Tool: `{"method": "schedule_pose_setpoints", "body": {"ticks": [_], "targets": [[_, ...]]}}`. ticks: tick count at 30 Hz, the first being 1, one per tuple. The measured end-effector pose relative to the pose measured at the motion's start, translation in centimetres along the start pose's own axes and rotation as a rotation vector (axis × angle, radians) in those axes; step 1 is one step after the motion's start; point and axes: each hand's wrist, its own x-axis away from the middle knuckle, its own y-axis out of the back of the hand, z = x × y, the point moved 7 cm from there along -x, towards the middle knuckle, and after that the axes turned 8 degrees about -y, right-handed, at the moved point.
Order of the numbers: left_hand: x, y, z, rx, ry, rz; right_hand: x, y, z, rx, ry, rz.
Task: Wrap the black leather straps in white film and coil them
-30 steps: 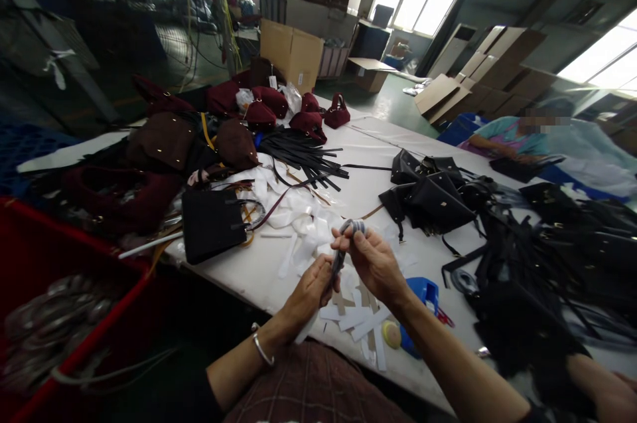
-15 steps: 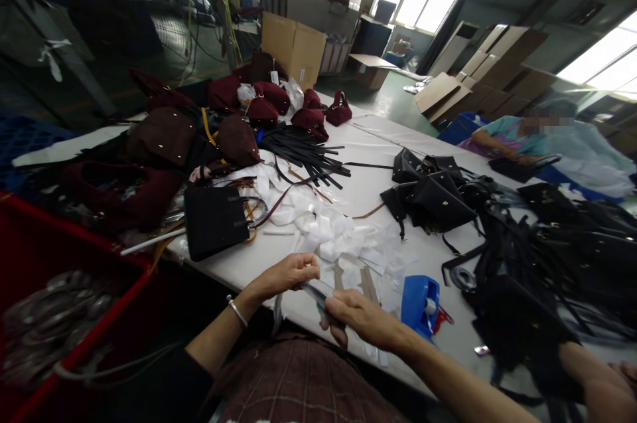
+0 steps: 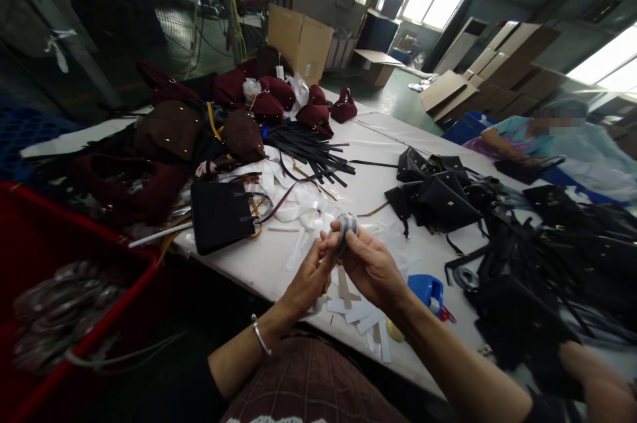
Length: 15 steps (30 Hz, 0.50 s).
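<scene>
My right hand (image 3: 373,262) pinches a small coil of grey strip (image 3: 347,225) above the table's near edge. Against its left side press the fingers of my left hand (image 3: 312,271), closed on the same coil; my fingers hide part of it. Below the hands lie white and grey flat strips (image 3: 365,315). Just to the right stands a blue tape dispenser (image 3: 426,291), partly behind my right forearm. White ribbon (image 3: 283,197) is heaped beyond my hands.
A black handbag (image 3: 221,217) and dark red bags (image 3: 269,94) lie left on the white table (image 3: 371,194). Black bags (image 3: 445,197) pile up at right, a blurred co-worker's hand (image 3: 592,366) near them. Another person (image 3: 522,137) sits beyond. A red bin (image 3: 30,230) stands at left.
Both hands have risen and come together, away from my body. The grey strip, stretched between them before, now shows as a coil. My view has shifted slightly.
</scene>
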Motion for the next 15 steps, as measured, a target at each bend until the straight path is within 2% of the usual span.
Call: {"method": "schedule_pose_setpoints", "body": {"ticks": [4,7,9,11,13,15], "targets": [[-0.1,1.5,-1.7,-0.388,-0.336,-0.092,0.1,-1.2,1.0,-0.018,-0.057,0.028],[-0.5,1.9,-2.4,-0.419,-0.406,-0.069,0.3,-1.8,2.4,0.014,-0.055,0.014],[-0.7,1.4,-2.6,-0.249,-0.325,0.051,0.1,-1.7,3.1,0.072,-0.013,-0.017],[-0.3,-0.2,-2.3,0.027,-0.131,0.293,-0.2,-1.2,3.8,0.227,0.095,-0.065],[1.0,-1.8,-2.2,0.287,0.083,0.537,-0.5,-0.5,4.5,0.529,0.254,-0.140],[2.1,-1.9,-2.5,0.430,0.207,0.632,-0.8,0.1,4.5,0.921,0.378,-0.172]]}}
